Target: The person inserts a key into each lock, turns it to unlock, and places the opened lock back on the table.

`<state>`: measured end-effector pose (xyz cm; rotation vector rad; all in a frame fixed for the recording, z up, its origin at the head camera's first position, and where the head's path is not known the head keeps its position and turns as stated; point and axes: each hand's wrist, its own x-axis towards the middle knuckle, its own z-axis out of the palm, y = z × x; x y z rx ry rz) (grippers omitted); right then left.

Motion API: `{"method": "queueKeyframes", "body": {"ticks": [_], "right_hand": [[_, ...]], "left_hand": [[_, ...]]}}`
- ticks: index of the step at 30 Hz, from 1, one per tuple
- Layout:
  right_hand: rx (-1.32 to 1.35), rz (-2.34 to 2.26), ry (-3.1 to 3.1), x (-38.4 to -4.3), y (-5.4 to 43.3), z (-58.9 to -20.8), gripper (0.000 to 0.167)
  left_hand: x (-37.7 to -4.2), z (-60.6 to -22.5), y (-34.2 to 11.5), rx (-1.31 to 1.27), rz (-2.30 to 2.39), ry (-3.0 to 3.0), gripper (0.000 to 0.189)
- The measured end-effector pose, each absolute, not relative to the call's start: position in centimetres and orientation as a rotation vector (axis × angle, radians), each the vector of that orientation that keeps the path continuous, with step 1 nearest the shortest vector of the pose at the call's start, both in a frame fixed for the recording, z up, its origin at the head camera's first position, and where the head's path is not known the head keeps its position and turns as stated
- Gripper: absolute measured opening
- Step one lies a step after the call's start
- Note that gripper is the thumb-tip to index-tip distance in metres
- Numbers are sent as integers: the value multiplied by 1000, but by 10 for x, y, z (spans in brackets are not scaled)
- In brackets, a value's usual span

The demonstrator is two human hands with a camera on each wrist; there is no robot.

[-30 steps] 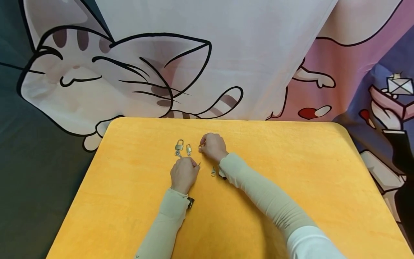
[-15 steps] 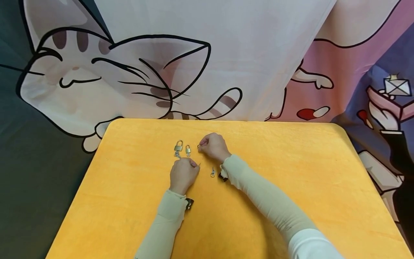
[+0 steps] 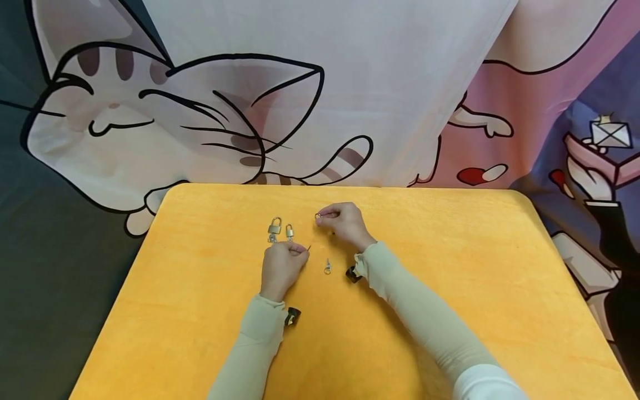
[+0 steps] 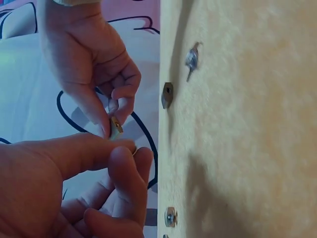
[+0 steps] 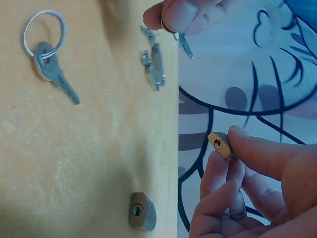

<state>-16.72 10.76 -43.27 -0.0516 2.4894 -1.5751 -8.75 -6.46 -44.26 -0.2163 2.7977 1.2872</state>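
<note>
My left hand point(image 3: 284, 272) pinches a small key point(image 5: 186, 45) between thumb and index finger; its blade pokes out past the fingertips. In my right hand point(image 3: 346, 225) is a small brass padlock point(image 5: 220, 144), held by thumb and fingertips with its keyhole showing in the right wrist view. The two hands are apart in the head view, the right one farther from the body. Below the right hand another padlock point(image 5: 142, 212) lies on the table, its keyhole facing the camera. A key on a ring point(image 3: 327, 267) lies between the forearms.
Beyond my left hand lie a larger padlock point(image 3: 274, 228) and a smaller padlock point(image 3: 289, 231), with keys beside them. The yellow table point(image 3: 450, 266) ends at a far edge close behind the hands. A printed cloth point(image 3: 350, 94) hangs behind it.
My right hand has moved to the right and slightly away, lifting with its padlock, and another padlock now shows beneath it. The left hand stays near its place, fingers slightly turned, still holding the key.
</note>
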Motion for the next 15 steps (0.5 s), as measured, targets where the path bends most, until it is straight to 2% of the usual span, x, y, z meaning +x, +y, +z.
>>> {"method": "queueKeyframes", "body": {"ticks": [15], "right_hand": [[62, -1888, 2212, -150, 133, -431, 22]], "left_hand": [[-86, -440, -56, -305, 1790, 2402, 14]]}}
